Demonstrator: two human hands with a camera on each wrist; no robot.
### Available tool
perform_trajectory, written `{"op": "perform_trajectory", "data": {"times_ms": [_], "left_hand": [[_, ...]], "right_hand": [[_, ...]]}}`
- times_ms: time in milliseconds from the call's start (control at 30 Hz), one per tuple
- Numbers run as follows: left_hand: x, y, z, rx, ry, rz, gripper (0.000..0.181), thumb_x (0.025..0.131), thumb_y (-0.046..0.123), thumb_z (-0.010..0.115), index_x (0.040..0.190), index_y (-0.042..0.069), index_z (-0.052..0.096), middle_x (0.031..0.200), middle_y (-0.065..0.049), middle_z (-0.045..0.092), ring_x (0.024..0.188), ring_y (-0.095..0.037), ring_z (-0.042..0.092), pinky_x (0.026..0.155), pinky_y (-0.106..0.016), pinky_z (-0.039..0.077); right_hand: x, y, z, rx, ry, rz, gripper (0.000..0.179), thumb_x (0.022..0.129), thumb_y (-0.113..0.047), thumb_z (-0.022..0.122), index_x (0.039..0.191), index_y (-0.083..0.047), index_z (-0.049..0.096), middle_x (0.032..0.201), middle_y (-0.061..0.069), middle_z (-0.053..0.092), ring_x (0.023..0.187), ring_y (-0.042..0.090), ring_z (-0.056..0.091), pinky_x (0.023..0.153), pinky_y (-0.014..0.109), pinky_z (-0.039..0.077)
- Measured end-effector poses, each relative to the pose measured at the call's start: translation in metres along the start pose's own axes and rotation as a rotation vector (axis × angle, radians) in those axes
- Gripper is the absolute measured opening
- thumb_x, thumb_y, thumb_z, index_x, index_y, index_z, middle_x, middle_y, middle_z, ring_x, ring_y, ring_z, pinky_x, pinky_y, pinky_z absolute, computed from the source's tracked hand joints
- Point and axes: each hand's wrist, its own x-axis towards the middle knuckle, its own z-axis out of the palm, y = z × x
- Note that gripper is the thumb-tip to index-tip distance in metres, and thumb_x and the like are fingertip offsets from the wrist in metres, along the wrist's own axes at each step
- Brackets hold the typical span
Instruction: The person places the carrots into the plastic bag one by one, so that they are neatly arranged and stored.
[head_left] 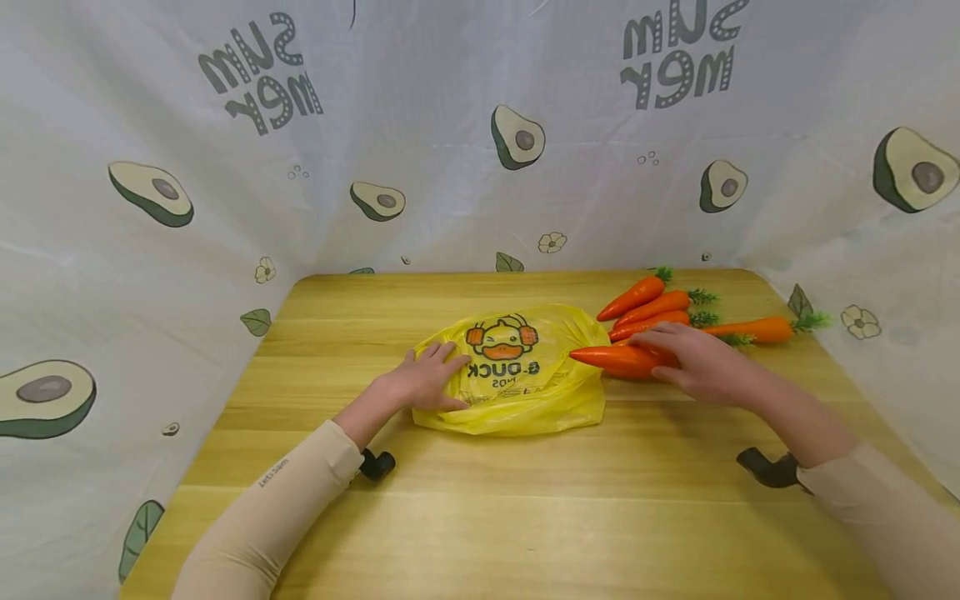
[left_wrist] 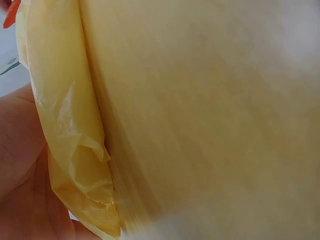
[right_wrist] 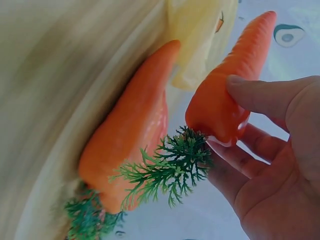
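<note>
A yellow plastic bag with a printed duck lies flat on the wooden table. My left hand rests on its left side with fingers spread over the plastic. My right hand pinches an orange carrot between thumb and fingers; the thumb lies along its thick end in the right wrist view. The carrot's tip points left and overlaps the bag's right edge in the head view, and its green leafy top hangs free. Another carrot lies beside it on the table.
Several more carrots lie right of the bag, among them a back one and one behind my right wrist. A white curtain printed with avocados hangs around the wooden table. Black wrist mounts show below both forearms.
</note>
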Motion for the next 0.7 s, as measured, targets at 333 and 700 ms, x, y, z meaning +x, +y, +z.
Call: {"op": "perform_trajectory", "data": {"times_ms": [333, 700], "left_hand": [[-0.002, 0.003, 0.0, -0.003, -0.003, -0.006, 0.084, 0.093, 0.059, 0.063, 0.161, 0.024, 0.028, 0.168, -0.013, 0.015, 0.156, -0.039, 0.01, 0.118, -0.069, 0.017], [0.001, 0.002, 0.002, 0.004, 0.007, -0.003, 0.084, 0.093, 0.059, 0.063, 0.161, 0.024, 0.027, 0.168, -0.013, 0.015, 0.155, -0.039, 0.011, 0.117, -0.069, 0.018]], "right_hand": [[0.024, -0.011, -0.003, 0.011, 0.009, -0.039, 0.046, 0.089, -0.002, 0.073, 0.133, -0.008, 0.064, 0.128, 0.013, 0.064, 0.11, 0.034, 0.061, 0.092, 0.056, 0.052], [0.051, -0.02, -0.006, 0.0, -0.024, -0.052, 0.044, 0.091, -0.005, 0.073, 0.134, -0.007, 0.063, 0.126, 0.013, 0.064, 0.113, 0.034, 0.06, 0.095, 0.055, 0.051]]}}
